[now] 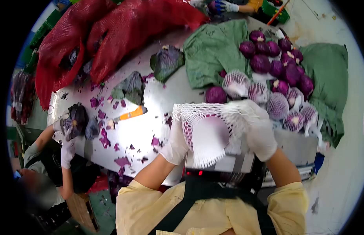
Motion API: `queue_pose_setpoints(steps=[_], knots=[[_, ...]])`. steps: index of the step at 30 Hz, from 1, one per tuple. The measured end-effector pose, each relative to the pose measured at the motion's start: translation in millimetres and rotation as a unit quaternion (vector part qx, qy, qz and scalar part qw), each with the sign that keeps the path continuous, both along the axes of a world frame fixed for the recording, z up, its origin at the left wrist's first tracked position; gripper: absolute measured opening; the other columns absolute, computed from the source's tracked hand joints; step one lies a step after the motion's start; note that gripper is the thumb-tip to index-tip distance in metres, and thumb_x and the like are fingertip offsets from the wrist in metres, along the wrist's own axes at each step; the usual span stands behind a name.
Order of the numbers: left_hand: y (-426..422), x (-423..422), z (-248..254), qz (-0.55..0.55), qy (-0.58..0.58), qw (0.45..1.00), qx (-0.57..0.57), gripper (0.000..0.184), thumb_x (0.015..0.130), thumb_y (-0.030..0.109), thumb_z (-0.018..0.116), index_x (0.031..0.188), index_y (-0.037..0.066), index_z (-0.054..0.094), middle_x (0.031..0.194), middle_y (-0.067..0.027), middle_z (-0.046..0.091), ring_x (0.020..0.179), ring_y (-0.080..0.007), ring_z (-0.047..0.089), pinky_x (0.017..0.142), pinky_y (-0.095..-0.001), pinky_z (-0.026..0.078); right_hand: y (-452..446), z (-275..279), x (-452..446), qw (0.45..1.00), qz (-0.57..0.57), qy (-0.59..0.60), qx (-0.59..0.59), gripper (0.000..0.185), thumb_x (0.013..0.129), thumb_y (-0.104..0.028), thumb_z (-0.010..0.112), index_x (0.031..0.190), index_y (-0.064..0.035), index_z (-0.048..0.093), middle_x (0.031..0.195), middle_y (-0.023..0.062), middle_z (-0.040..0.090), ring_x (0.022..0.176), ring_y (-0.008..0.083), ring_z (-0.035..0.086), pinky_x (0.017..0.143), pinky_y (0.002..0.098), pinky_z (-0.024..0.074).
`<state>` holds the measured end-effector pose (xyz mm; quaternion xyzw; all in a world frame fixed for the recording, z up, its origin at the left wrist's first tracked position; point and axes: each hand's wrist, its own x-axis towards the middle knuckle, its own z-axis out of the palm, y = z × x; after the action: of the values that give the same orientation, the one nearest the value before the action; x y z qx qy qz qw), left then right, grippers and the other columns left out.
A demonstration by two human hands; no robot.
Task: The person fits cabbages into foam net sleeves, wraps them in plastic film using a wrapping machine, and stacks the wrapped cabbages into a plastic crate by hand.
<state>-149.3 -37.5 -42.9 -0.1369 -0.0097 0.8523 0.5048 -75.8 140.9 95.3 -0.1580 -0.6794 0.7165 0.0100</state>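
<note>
In front of my chest, a white foam net sleeve (pixel 205 109) is stretched between my two gloved hands. Purple shows through its mesh, apparently a red cabbage (pixel 211 117) inside; a pale blurred patch covers much of its front. My left hand (pixel 176 138) grips the sleeve's left side, fingers partly hidden behind the netting. On the other side, my right hand (pixel 261 132) has its fingers closed on the bunched netting. Below the sleeve is a scale (pixel 229 162) with red lit digits. Netted red cabbages (pixel 277 105) lie just beyond my right hand.
Bare red cabbages (pixel 261 64) are piled between green sacks (pixel 215 51) (pixel 327 78). An orange-handled knife (pixel 133 113) and leaf scraps (pixel 105 139) lie on the metal table (pixel 150 129). Red mesh sacks (pixel 127 31) stand behind. At left, a co-worker's gloved hands (pixel 67 150) hold a cabbage (pixel 75 119).
</note>
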Motion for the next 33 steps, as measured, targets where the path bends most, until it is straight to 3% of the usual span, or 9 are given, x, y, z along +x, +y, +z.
queue_pose_setpoints(steps=[2, 8, 15, 18, 21, 25, 29, 31, 33], knots=[[-23, 41, -1, -0.014, 0.023, 0.999, -0.021, 0.066, 0.097, 0.054, 0.034, 0.138, 0.002, 0.042, 0.134, -0.0188, 0.050, 0.121, -0.0321, 0.051, 0.105, -0.0437, 0.040, -4, 3, 50, 0.947, 0.032, -0.087, -0.308, 0.031, 0.098, -0.019, 0.047, 0.112, 0.0061, 0.059, 0.100, 0.0109, 0.067, 0.092, 0.0163, 0.065, 0.083, 0.0275, 0.0521], [-27, 101, 9, -0.180, -0.008, 0.983, 0.038, 0.053, 0.098, 0.042, 0.040, 0.115, -0.005, 0.056, 0.118, -0.0202, 0.058, 0.100, -0.0272, 0.059, 0.094, -0.0395, 0.049, -4, 27, 149, 0.813, 0.402, -0.334, -0.257, 0.046, 0.093, -0.014, 0.055, 0.137, -0.0042, 0.047, 0.099, 0.0085, 0.069, 0.084, 0.0142, 0.067, 0.074, 0.0233, 0.0537], [-4, 151, 60, -0.144, 0.199, 0.956, -0.159, 0.041, 0.090, 0.029, 0.046, 0.113, -0.003, 0.059, 0.108, -0.0186, 0.065, 0.097, -0.0281, 0.064, 0.088, -0.0409, 0.053, 13, 5, 205, 0.947, -0.042, -0.051, -0.315, 0.039, 0.094, -0.025, 0.055, 0.122, 0.0017, 0.056, 0.106, 0.0108, 0.065, 0.090, 0.0137, 0.064, 0.077, 0.0259, 0.0530], [2, 172, 82, -0.035, 0.129, 0.982, -0.136, 0.032, 0.091, 0.020, 0.047, 0.100, -0.005, 0.064, 0.096, -0.0159, 0.069, 0.085, -0.0249, 0.067, 0.081, -0.0341, 0.054, 22, -40, 265, 0.992, -0.017, -0.118, -0.036, 0.035, 0.097, -0.027, 0.052, 0.116, 0.0011, 0.061, 0.106, 0.0086, 0.064, 0.095, 0.0143, 0.060, 0.087, 0.0276, 0.0469], [22, 220, 105, 0.016, 0.377, 0.880, -0.289, 0.038, 0.088, 0.026, 0.050, 0.099, -0.007, 0.063, 0.096, -0.0186, 0.068, 0.087, -0.0283, 0.066, 0.085, -0.0381, 0.053, -1, -30, 308, 0.917, -0.119, -0.108, -0.365, 0.050, 0.100, -0.043, 0.041, 0.131, -0.0049, 0.050, 0.126, 0.0122, 0.058, 0.115, 0.0202, 0.055, 0.099, 0.0328, 0.0435], [59, 320, 148, 0.005, 0.246, 0.955, -0.168, 0.027, 0.091, 0.021, 0.047, 0.092, -0.001, 0.062, 0.088, -0.0130, 0.068, 0.078, -0.0224, 0.065, 0.077, -0.0315, 0.053, 14, -46, 392, 0.796, -0.120, -0.020, -0.593, 0.048, 0.100, -0.040, 0.040, 0.130, -0.0058, 0.052, 0.126, 0.0107, 0.060, 0.111, 0.0210, 0.059, 0.099, 0.0355, 0.0455], [108, 369, 129, -0.139, 0.384, 0.868, -0.284, 0.031, 0.090, 0.019, 0.053, 0.108, -0.005, 0.062, 0.101, -0.0137, 0.067, 0.092, -0.0217, 0.064, 0.083, -0.0305, 0.051, 42, -36, 483, 0.803, -0.219, 0.040, -0.553, 0.047, 0.095, -0.039, 0.045, 0.128, -0.0076, 0.055, 0.124, 0.0098, 0.061, 0.110, 0.0221, 0.059, 0.099, 0.0369, 0.0450], [129, 375, 74, -0.044, 0.545, 0.752, -0.368, 0.028, 0.093, 0.016, 0.050, 0.110, -0.003, 0.061, 0.104, -0.0113, 0.066, 0.099, -0.0195, 0.063, 0.087, -0.0287, 0.049, 66, -21, 524, 0.852, -0.202, 0.095, -0.475, 0.051, 0.095, -0.046, 0.041, 0.126, -0.0088, 0.056, 0.121, 0.0084, 0.062, 0.110, 0.0227, 0.059, 0.099, 0.0380, 0.0447], [138, 415, 84, 0.089, 0.431, 0.800, -0.408, 0.029, 0.097, 0.019, 0.048, 0.113, -0.001, 0.061, 0.107, -0.0102, 0.065, 0.101, -0.0190, 0.062, 0.094, -0.0312, 0.047, 94, -27, 549, 0.821, -0.194, 0.149, -0.515, 0.051, 0.096, -0.046, 0.039, 0.126, -0.0087, 0.056, 0.120, 0.0083, 0.062, 0.109, 0.0219, 0.059, 0.099, 0.0376, 0.0454]])
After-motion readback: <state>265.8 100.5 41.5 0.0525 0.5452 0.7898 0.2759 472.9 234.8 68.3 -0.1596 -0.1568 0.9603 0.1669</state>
